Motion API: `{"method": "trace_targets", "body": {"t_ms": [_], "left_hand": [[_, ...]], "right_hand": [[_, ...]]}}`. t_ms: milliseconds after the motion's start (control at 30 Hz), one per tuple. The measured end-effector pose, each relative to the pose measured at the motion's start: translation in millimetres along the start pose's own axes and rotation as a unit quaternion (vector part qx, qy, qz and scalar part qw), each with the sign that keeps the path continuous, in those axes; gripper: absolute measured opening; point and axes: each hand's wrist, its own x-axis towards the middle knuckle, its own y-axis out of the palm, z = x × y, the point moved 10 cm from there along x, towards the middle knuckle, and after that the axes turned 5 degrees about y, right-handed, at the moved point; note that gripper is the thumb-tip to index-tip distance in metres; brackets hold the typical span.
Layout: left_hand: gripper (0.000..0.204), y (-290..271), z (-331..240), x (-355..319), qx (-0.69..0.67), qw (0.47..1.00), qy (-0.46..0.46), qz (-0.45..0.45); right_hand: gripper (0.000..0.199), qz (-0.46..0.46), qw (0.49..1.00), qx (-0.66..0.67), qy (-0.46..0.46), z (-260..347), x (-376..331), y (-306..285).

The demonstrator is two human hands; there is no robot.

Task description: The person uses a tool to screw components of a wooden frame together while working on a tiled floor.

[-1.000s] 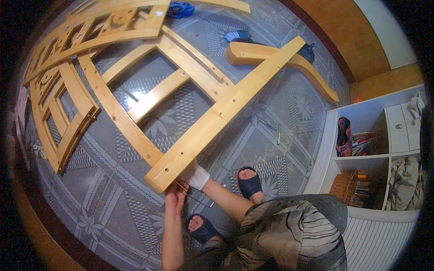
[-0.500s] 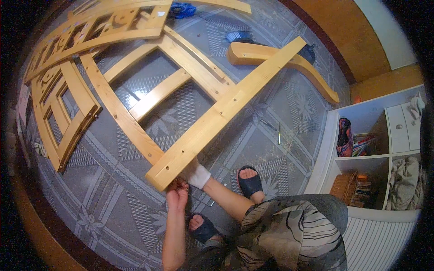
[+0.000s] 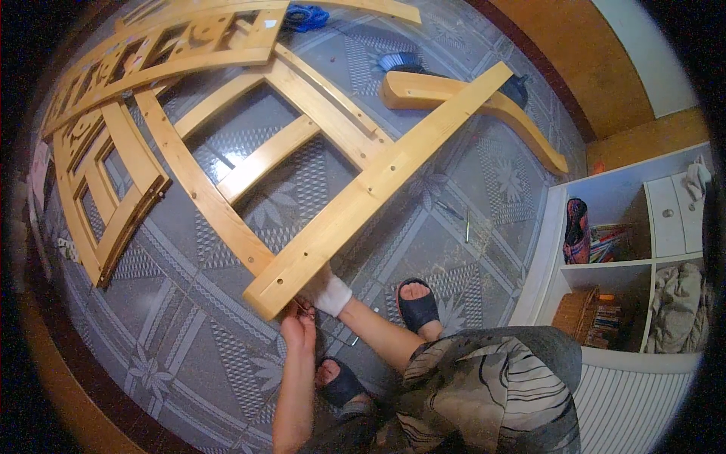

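Note:
A pale wooden frame leans across the floor, with a long straight beam [image 3: 378, 181] along its near right side. My left hand [image 3: 298, 330] is right below the beam's near end, its fingers pinched together at the underside on something small that I cannot make out. Close beside it is my right hand [image 3: 330, 295], with a white wrap or cuff around it. The beam hides most of its fingers, so their grip does not show. A curved frame rail [image 3: 197, 189] meets the beam just above my hands.
A curved wooden piece [image 3: 522, 125] lies beyond the beam's far end. Slatted wooden panels [image 3: 128, 189] stand at the left. A thin screwdriver-like tool [image 3: 466, 225] rests on the patterned floor. At the right is a white shelf unit [image 3: 605, 265]. My sandalled feet [image 3: 417, 303] are below.
My left hand has turned and shifted slightly, its fingers still beneath the beam's end. My right hand and the wooden frame stay in the same place.

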Motion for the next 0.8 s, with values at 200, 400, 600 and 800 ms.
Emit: {"method": "trace_targets", "body": {"t_ms": [200, 400, 600, 800], "left_hand": [[0.012, 30, 4, -10, 0.003, 1.0, -0.025, -0.019], [0.008, -7, -14, -7, 0.14, 0.981, 0.074, -0.109], [0.008, 1, -10, -4, 0.091, 0.992, 0.061, -0.056], [0.014, 25, -29, -24, 0.198, 0.975, 0.072, -0.077]], "right_hand": [[0.052, -0.017, 0.994, 0.101, -0.024, 18, -9, 14], [0.049, 0.01, 0.975, 0.214, -0.061, 25, -6, 3], [0.047, -0.005, 0.98, 0.188, -0.062, 16, -8, 4], [0.048, -0.023, 0.982, 0.176, -0.06, 9, -6, -1]]}}
